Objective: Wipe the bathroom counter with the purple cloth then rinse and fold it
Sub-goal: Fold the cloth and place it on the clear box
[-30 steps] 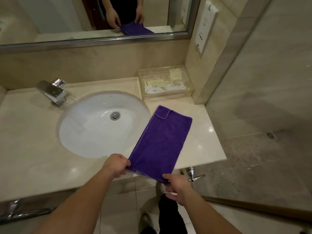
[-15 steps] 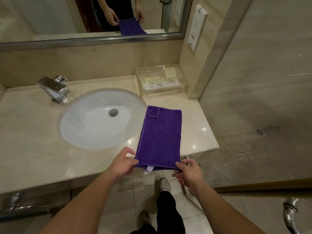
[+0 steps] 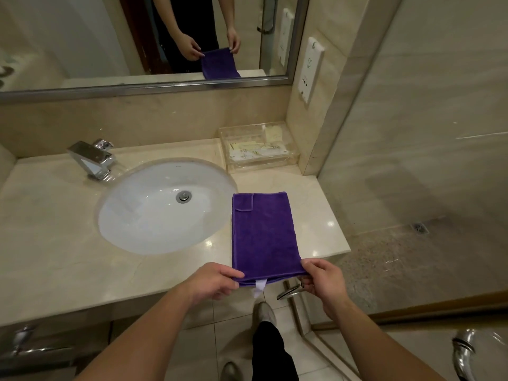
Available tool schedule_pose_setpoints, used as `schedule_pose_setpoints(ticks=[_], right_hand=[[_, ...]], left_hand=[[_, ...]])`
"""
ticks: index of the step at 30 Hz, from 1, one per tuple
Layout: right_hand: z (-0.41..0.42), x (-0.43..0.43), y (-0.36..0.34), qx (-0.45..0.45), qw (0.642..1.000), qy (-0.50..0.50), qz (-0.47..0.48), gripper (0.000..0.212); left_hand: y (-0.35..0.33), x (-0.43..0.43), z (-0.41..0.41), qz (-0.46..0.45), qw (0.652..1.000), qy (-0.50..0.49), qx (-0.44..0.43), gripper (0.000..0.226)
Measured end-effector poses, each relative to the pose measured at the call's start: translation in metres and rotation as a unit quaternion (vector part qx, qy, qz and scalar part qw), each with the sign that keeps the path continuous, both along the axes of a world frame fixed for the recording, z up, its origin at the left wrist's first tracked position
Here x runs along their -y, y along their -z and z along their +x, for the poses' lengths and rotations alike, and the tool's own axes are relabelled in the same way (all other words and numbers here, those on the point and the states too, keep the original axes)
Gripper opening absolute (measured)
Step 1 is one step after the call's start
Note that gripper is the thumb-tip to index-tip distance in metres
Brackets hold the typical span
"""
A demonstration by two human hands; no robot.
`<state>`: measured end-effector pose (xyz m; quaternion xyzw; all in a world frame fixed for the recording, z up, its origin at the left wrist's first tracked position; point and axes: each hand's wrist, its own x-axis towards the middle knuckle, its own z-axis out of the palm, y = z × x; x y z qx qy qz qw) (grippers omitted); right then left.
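Folded lengthwise just right of the sink (image 3: 165, 204), the purple cloth (image 3: 262, 235) has its near corners pinched by left hand (image 3: 211, 280) and right hand (image 3: 321, 279); uneven lifting could skew the next fold.

The sink (image 3: 154, 215) sits in the tabletop (image 3: 55, 257). The tap (image 3: 92, 158) stands behind it, to the left. The cloth (image 3: 262, 235) lies flat just right of the sink, with its near end past the front edge. The box (image 3: 261, 165) sits behind the cloth, by the back wall. The mirror (image 3: 82, 37) hangs above. The left grip (image 3: 211, 280) and right grip (image 3: 321, 279) pinch the cloth's near corners.
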<state>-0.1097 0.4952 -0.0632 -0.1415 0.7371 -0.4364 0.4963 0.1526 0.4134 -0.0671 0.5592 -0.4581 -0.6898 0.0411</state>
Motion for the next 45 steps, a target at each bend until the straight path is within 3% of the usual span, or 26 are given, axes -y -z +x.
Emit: schedule_pose_setpoints(ticks=[9,14,18,23,27,31,36,39,43,45], right_hand=[[-0.022,0.005,0.045,-0.048,0.970,-0.182,0.155,0.011],[-0.027,0.020,0.056,-0.072,0.920,-0.323,0.209,0.013],[-0.038,0.053,0.055,-0.103,0.903,-0.362,0.209,0.012],[-0.047,0.098,0.047,-0.085,0.847,-0.442,0.285,0.029],[-0.055,0.115,0.045,-0.056,0.800,-0.505,0.319,0.034],[-0.065,0.119,0.050,-0.030,0.786,-0.524,0.327,0.040],[-0.068,0.120,0.053,-0.018,0.784,-0.529,0.323,0.039],[-0.070,0.117,0.053,-0.011,0.792,-0.514,0.329,0.038],[-0.077,0.101,0.050,-0.025,0.767,-0.530,0.362,0.035],[-0.075,0.089,0.055,-0.084,0.751,-0.548,0.359,0.024]], left_hand=[[0.025,0.013,-0.012,0.053,0.991,0.070,0.100,0.019],[0.035,0.039,-0.022,-0.002,0.990,0.054,0.129,0.010],[0.036,0.068,-0.042,-0.093,0.984,0.024,0.151,0.011],[0.039,0.113,-0.074,-0.166,0.964,0.100,0.183,0.031],[0.044,0.136,-0.098,-0.178,0.962,0.087,0.189,0.039],[0.046,0.150,-0.102,-0.183,0.955,0.059,0.226,0.069],[0.037,0.159,-0.095,-0.191,0.941,-0.028,0.279,0.081],[0.038,0.156,-0.084,-0.184,0.928,-0.066,0.317,0.069],[0.041,0.116,-0.061,-0.190,0.921,-0.044,0.337,0.020],[0.043,0.092,-0.049,-0.200,0.914,0.020,0.352,0.027]])
